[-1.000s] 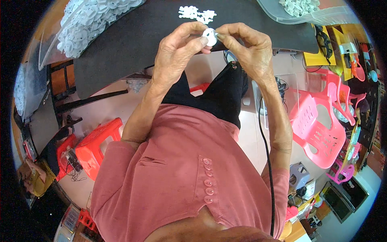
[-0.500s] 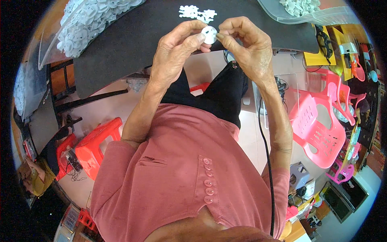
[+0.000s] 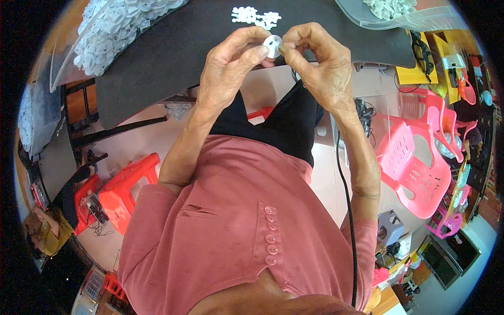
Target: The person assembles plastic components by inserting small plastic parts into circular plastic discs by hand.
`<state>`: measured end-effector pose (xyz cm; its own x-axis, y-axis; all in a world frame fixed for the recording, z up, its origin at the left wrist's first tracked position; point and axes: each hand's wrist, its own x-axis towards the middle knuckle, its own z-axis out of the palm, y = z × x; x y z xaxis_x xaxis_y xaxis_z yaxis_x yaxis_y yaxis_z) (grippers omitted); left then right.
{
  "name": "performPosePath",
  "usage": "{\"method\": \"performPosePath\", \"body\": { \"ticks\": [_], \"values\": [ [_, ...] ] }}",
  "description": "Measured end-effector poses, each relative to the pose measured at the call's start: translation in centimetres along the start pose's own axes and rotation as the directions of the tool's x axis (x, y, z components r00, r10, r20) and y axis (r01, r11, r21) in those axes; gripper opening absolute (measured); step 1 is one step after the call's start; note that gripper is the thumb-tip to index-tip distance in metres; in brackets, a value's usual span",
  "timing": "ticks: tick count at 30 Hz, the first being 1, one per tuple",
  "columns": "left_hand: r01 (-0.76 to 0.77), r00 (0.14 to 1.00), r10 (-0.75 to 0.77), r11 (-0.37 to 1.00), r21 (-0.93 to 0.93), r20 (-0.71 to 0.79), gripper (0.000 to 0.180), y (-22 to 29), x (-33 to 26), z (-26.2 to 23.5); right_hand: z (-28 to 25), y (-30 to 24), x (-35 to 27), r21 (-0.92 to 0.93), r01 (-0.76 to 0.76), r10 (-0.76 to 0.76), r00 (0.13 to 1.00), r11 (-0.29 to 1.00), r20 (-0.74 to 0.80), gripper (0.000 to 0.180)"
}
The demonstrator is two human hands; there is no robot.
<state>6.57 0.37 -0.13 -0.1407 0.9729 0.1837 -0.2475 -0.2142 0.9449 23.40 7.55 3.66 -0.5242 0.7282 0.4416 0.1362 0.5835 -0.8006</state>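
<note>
My left hand (image 3: 231, 63) and right hand (image 3: 320, 63) pinch one small white plastic disc (image 3: 273, 46) between their fingertips, its position unchanged over the last second; loose white pieces (image 3: 254, 16) lie just beyond.

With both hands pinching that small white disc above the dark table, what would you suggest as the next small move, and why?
Probably press the fingertips together to seat the white disc: the left hand and right hand both pinch it at its rim, and it is held above the dark table, not among the loose white pieces.
</note>
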Motion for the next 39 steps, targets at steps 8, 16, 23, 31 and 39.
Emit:
{"method": "performPosePath", "body": {
  "ticks": [8, 16, 23, 31, 39],
  "values": [
    [-0.037, 0.999, 0.037, 0.989, 0.141, 0.007, 0.026, 0.2, -0.1, 0.1, -0.1, -1.7, -0.2, -0.105, -0.012, 0.016, 0.999, 0.994, 0.036, 0.009],
    [-0.010, 1.000, 0.011, 0.999, -0.047, 0.025, 0.027, 0.1, 0.3, -0.4, 0.1, 0.3, -0.1, 0.173, -0.140, 0.133, 0.990, 0.975, 0.052, 0.012],
    [0.027, 1.000, -0.027, 0.991, -0.128, 0.000, 0.026, 0.1, 0.2, -0.4, 0.0, 0.1, -0.5, 0.109, -0.182, 0.183, 0.983, 0.977, -0.002, 0.017],
    [-0.007, 1.000, 0.006, 0.999, -0.051, -0.014, 0.024, 0.1, 0.2, -0.1, 0.7, 0.0, -0.5, 0.081, -0.221, 0.224, 0.974, 0.972, -0.031, 0.015],
    [-0.027, 0.999, 0.029, 0.998, 0.050, -0.028, 0.023, 0.0, 0.2, 0.1, 1.0, 0.1, -0.9, -0.009, -0.136, 0.136, 0.990, 0.991, -0.036, 0.013]
  ]
}}
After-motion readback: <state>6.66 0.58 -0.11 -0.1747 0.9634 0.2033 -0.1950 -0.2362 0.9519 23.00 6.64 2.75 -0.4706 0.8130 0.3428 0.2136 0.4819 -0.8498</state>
